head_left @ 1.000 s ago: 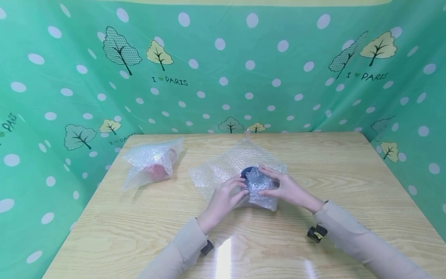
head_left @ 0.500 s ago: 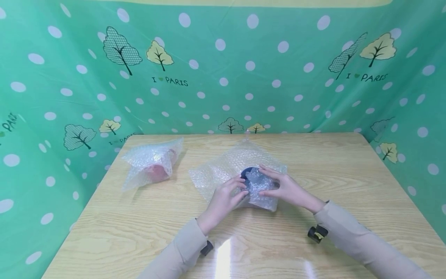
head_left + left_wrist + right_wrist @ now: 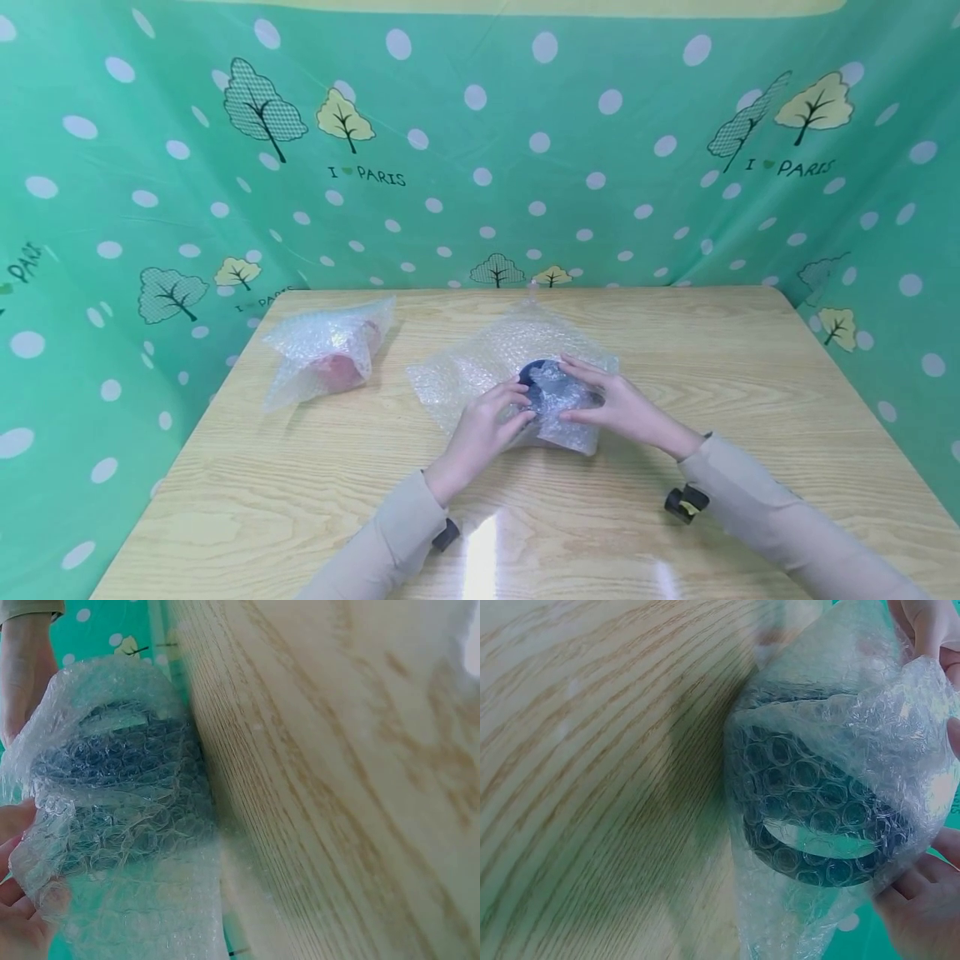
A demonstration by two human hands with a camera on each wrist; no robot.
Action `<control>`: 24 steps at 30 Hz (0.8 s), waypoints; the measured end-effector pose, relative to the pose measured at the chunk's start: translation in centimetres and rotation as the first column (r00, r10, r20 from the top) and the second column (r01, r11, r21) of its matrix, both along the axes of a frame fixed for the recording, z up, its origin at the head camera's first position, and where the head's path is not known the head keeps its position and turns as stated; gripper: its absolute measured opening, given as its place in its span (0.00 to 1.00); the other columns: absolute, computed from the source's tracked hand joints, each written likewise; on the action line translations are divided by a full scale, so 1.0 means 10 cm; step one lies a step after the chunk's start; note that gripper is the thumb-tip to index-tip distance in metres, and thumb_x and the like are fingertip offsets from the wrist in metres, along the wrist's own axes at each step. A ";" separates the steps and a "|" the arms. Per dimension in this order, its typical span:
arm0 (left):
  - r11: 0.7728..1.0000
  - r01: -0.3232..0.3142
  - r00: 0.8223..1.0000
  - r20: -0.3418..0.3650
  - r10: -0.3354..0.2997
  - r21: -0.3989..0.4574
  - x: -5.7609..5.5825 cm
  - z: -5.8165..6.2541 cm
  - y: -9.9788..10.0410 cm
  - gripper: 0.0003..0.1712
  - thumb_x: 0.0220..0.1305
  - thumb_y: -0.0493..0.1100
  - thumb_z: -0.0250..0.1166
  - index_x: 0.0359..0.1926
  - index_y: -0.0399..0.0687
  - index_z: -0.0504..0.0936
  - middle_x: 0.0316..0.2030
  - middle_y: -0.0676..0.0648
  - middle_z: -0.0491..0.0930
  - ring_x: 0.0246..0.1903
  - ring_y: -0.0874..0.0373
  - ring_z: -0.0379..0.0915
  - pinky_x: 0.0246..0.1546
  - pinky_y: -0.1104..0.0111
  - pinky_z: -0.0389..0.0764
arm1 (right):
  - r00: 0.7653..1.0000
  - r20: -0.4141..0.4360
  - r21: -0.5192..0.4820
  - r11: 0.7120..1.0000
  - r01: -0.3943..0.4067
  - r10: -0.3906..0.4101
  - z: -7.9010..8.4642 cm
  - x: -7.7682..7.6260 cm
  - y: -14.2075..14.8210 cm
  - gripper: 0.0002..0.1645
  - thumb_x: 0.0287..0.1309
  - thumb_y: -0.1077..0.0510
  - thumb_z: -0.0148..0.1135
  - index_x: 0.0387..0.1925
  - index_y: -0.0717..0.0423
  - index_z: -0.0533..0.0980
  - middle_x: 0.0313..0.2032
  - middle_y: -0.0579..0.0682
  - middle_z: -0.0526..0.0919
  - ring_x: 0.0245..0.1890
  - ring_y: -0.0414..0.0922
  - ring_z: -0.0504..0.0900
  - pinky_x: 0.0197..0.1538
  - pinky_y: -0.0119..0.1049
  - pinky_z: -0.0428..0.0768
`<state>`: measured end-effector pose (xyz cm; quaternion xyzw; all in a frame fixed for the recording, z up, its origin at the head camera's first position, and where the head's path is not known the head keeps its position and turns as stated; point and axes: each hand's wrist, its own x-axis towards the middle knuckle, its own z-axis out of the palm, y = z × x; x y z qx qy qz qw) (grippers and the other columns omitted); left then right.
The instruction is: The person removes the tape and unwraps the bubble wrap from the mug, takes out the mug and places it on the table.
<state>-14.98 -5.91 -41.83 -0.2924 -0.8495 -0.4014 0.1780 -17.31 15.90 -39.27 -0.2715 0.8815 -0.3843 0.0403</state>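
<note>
The mug (image 3: pixel 534 372), dark blue, sits in bubble wrap (image 3: pixel 476 375) near the middle of the worktop (image 3: pixel 720 358); a flap covers most of it, leaving some blue bare at the upper left in the head view. Through the bubbles, the right wrist view shows a curved band with a gap, apparently the handle.

The left hand (image 3: pixel 480 427) bends its fingers at the mug's left side, thumb apart from them, gripping wrap there. The right hand (image 3: pixel 626 407) arches over the other side, thumb and fingers parted by a moderate gap, holding the flap against the mug. Holding from both sides probably keeps the springy layers from lifting and the mug from rolling. The sheet lies cornerwise, one corner towards the far edge, which seems to leave loose plastic around the mug.

A second bundle (image 3: pixel 322 350), with something red (image 3: pixel 339 372) inside, lies well apart at the far left, perhaps to leave working room.

The green cloth (image 3: pixel 450 50) behind reads "I PARIS" (image 3: pixel 366 175), with a small heart between the words, more than once. No brand or label is legible on the mug or wrap.
</note>
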 end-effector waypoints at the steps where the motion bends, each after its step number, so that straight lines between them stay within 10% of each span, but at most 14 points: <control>1: 1.000 0.000 1.000 -0.003 0.000 -0.001 0.00 0.00 0.00 0.08 0.50 0.38 0.65 0.33 0.40 0.79 0.43 0.43 0.78 0.50 0.48 0.70 0.55 0.66 0.67 | 1.000 -0.002 0.000 1.000 -0.001 0.001 0.00 0.00 0.00 0.44 0.41 0.46 0.67 0.60 0.58 0.62 0.63 0.57 0.58 0.61 0.58 0.58 0.59 0.56 0.59; 24: 1.000 -0.004 1.000 -0.027 0.004 -0.001 0.01 0.00 0.00 0.08 0.49 0.37 0.66 0.33 0.40 0.79 0.43 0.43 0.78 0.50 0.49 0.70 0.55 0.67 0.68 | 1.000 -0.008 0.000 1.000 0.019 -0.019 0.04 0.07 0.05 0.35 0.46 0.47 0.64 0.55 0.58 0.68 0.62 0.58 0.60 0.60 0.59 0.59 0.57 0.57 0.60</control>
